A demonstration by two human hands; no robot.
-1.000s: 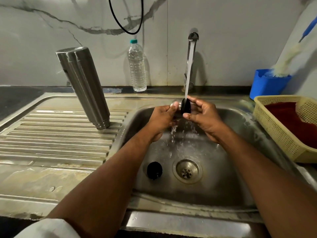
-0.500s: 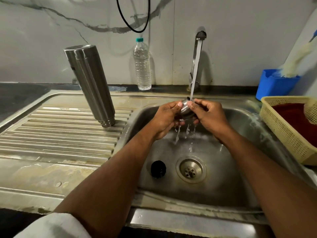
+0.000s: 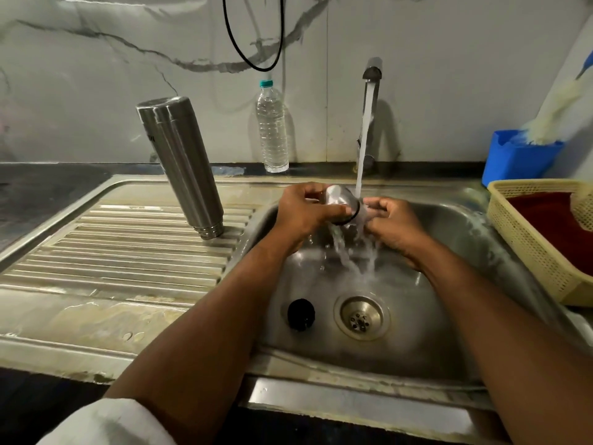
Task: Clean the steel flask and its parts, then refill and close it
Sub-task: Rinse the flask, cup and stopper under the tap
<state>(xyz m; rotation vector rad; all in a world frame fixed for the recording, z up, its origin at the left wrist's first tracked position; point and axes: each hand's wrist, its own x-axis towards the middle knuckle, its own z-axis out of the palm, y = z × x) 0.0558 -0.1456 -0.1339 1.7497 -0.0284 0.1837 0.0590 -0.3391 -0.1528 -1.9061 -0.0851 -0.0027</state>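
Over the sink basin (image 3: 481,252) both hands meet under the running stream from the tap (image 3: 372,72); the left hand (image 3: 305,213) curls its fingers and thumb round a small steel cap (image 3: 340,200) with a dark ring at its open end, holding it on its side with that end turned toward the right hand (image 3: 394,229); the right hand's fingers are bent at the cap's mouth, touching its rim or reaching just inside — the splash hides which, so whether they grip it cannot be told; water strikes the cap near the dark ring and spills down between the two wrists into the basin.

The steel flask (image 3: 179,165) stands upside down on the ribbed drainboard (image 3: 112,252), mouth down, left of the basin and well apart from the hands; its body looks tilted with the base leaning left, though the wide lens may account for that.

On the basin floor a small black round part (image 3: 300,314) lies just beside the drain (image 3: 362,317), to its left; both sit below the hands.

A clear plastic bottle (image 3: 272,130) with a teal cap stands upright against the wall between flask and tap; at the right edge a yellow basket (image 3: 526,239) holds something dark red, and behind it sits a blue container (image 3: 516,162) with a pale brush head in it — a black cable (image 3: 253,59) loops down the wall above the bottle; a white sleeve (image 3: 106,422) shows at the left forearm.
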